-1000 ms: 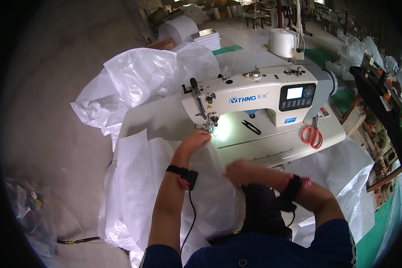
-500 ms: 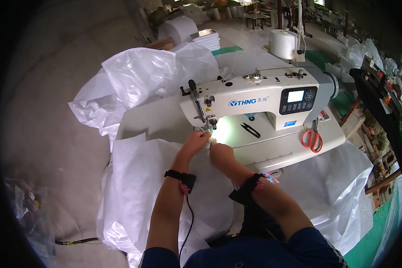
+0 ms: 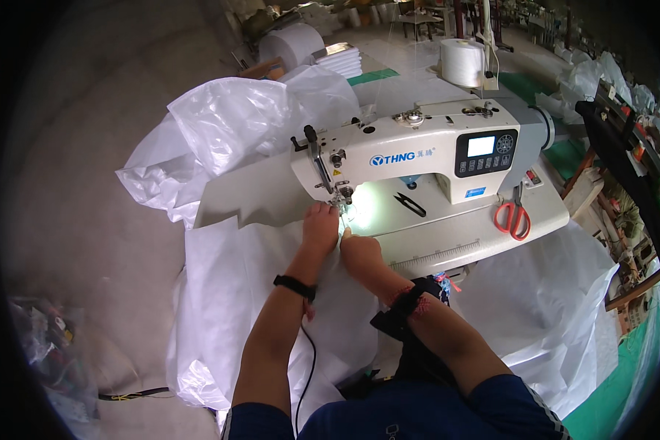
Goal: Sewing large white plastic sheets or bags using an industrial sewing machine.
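Note:
A white sewing machine stands in front of me, its lamp lighting the needle area. White plastic sheeting drapes from the machine bed toward my lap. My left hand is back-up beside the presser foot, its fingers bent together on the sheeting; their tips are hidden. Just right of it and nearer me, my right hand is closed, thumb forward, pinching the sheeting's edge under the lamp. Black thread snips and red-handled scissors lie on the bed to the right.
More crumpled white sheeting is heaped behind the bed at the left. A thread cone stands behind the machine. Further sheeting hangs at the right, near a black bar. A cable trails by my left forearm.
My left hand has rolled from a pinch to back-up and shifted slightly forward and left at the presser foot. My right hand stays nearly in place; the view has shifted slightly.

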The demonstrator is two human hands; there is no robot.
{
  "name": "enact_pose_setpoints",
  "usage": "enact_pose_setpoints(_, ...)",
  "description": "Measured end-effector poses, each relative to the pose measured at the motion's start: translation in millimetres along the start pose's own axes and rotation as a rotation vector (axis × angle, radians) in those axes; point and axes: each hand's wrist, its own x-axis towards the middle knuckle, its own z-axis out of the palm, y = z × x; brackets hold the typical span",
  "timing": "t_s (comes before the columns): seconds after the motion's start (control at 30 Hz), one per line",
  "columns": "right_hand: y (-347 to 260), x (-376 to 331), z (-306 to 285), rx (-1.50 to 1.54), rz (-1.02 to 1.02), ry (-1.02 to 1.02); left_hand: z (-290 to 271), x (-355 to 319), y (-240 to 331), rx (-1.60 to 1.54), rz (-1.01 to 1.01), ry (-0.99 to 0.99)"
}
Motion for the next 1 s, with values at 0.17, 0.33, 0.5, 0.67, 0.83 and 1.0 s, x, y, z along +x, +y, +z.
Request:
enact_pose_setpoints(0.17,2.4,0.2,0.0,0.07,-0.02,0.023,-4.2,-29.4,14.4,-0.414,-0.01,-0.011)
enact_pose_setpoints(0.33,2.0,0.8,1.9,0.082,-0.004,0.067,11.1,-33.2,19.1,-0.505,-0.009,0.122)
enact_pose_setpoints(0.5,0.3,5.4,-0.1,0.094,0.0,0.065,20.0,-30.1,16.3,-0.426,-0.074,0.117)
enact_pose_setpoints(0.67,-3.5,10.8,-2.8,0.051,-0.018,0.038,23.9,-24.9,6.8,-0.543,-0.089,0.187)
enact_pose_setpoints(0.83,-6.7,13.8,-2.4,0.078,0.03,0.035,26.9,-26.5,5.2,-0.493,-0.072,0.205)
enact_pose_setpoints(1.0,-12.7,-0.8,-5.9,0.077,0.119,-0.018,24.9,-32.6,3.4,-0.643,-0.17,0.262)
